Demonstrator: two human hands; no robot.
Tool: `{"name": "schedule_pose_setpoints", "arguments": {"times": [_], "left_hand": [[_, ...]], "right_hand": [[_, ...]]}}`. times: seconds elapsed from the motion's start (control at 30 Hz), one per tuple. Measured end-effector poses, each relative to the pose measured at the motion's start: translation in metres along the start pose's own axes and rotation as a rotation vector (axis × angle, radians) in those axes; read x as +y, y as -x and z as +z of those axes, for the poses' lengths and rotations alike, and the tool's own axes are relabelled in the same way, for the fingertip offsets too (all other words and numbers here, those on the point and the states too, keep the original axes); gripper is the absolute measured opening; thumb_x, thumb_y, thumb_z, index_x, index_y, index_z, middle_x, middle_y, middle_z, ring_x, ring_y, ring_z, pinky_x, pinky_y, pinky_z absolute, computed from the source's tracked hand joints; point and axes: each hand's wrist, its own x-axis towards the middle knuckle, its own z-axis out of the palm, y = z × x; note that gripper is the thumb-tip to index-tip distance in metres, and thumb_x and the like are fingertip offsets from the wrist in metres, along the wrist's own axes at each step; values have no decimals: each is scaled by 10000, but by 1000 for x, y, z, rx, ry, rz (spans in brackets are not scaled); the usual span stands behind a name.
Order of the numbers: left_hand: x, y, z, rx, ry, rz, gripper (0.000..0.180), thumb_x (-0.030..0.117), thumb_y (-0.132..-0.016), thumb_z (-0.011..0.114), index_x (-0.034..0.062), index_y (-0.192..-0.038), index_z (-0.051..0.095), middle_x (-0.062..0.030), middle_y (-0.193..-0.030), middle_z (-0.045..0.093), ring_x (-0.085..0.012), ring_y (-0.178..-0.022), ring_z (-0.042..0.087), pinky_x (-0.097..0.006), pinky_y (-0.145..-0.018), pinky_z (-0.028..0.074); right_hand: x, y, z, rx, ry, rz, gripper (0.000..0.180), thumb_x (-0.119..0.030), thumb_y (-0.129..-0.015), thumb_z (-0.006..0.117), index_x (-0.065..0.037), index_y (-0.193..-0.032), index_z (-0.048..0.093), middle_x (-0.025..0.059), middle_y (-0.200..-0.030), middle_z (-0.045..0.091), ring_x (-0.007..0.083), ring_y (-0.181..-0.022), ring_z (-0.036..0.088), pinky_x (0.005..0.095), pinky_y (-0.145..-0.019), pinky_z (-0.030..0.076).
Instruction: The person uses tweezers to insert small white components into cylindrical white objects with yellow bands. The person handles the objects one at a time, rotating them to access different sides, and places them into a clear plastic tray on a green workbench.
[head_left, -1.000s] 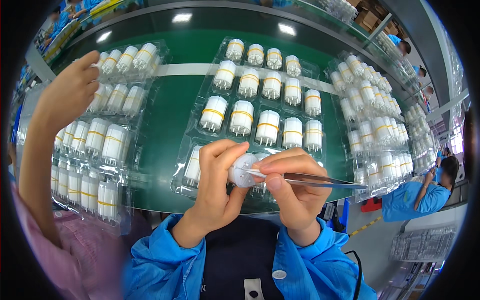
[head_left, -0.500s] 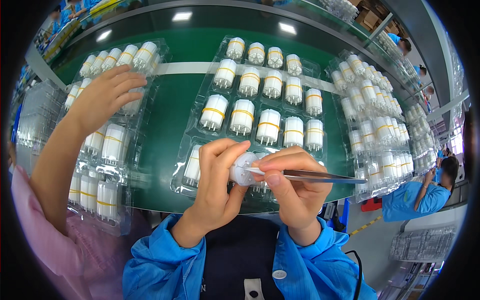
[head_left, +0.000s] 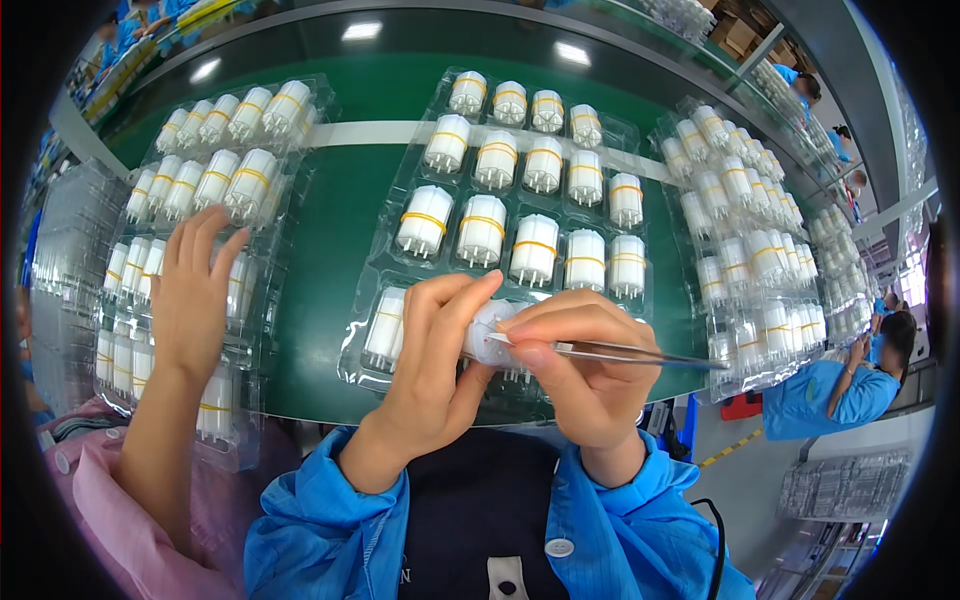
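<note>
My left hand (head_left: 430, 365) is closed around a white cylindrical part (head_left: 484, 334), its round end face turned up toward me. Metal tweezers (head_left: 640, 354) are pinched between the thumb and fingers of my right hand (head_left: 590, 365). Their tip meets the face of the part, and the long end sticks out to the right. Just beyond my hands lies a clear plastic tray (head_left: 372, 272) with rows of white cylinders, each with a yellow band and metal pins, such as this one (head_left: 535, 248). My left hand hides some of the nearest row.
At left, a co-worker's hand (head_left: 192, 300) reaches over another filled tray (head_left: 283, 215). More filled trays (head_left: 765, 255) stand at right. A stack of clear trays (head_left: 75, 235) is at far left. The green table (head_left: 330, 250) bears a pale strip (head_left: 370, 134). Another person (head_left: 830, 395) sits at right.
The co-worker's hand has drawn back toward the near side of the left tray, uncovering cylinders there. My hands stay nearly in place, the tweezers shifting slightly on the part.
</note>
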Motion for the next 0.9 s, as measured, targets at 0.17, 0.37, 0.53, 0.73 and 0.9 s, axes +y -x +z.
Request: {"name": "schedule_pose_setpoints", "arguments": {"times": [0.17,0.37,0.53,0.73,0.9], "left_hand": [[-1,-1,-1,-9,-20,2,589,-67,-765,663,-44,-1327,488,-213,-1161,495,-312,-1011,535,-359,-841,460],[-1,3,-1,-35,177,-54,677,-93,-727,668,-24,-1367,461,-206,-1200,478,-336,-1053,517,-385,-882,455],[-1,3,-2,-62,256,-75,683,-93,-737,665,-30,-1380,444,-205,-1209,477,-324,-1064,524,-378,-889,462],[-3,4,-2,-79,262,-80,678,-85,-742,669,-36,-1379,441,-203,-1210,479,-326,-1064,522,-379,-896,455],[-2,3,-2,-73,252,-81,666,-65,-752,678,-39,-1375,443,-203,-1203,483,-328,-1055,520,-377,-891,454]], "right_hand": [[-7,-6,0,-54,145,-40,105,21,-790,716,21,-894,700,156,-852,699,218,-772,679,297,-670,519],[0,-2,-10,61,-110,12,156,36,-780,714,25,-935,705,164,-876,698,221,-794,678,297,-697,524],[1,-6,-11,-40,-54,-48,173,39,-779,716,26,-951,707,169,-894,701,229,-809,681,299,-715,528],[2,-6,-11,-48,-26,-39,165,41,-776,718,20,-940,711,157,-891,706,222,-811,684,297,-714,529],[1,-7,-10,-53,-14,-39,157,43,-783,714,18,-938,712,156,-887,705,215,-803,683,291,-707,527]]}}
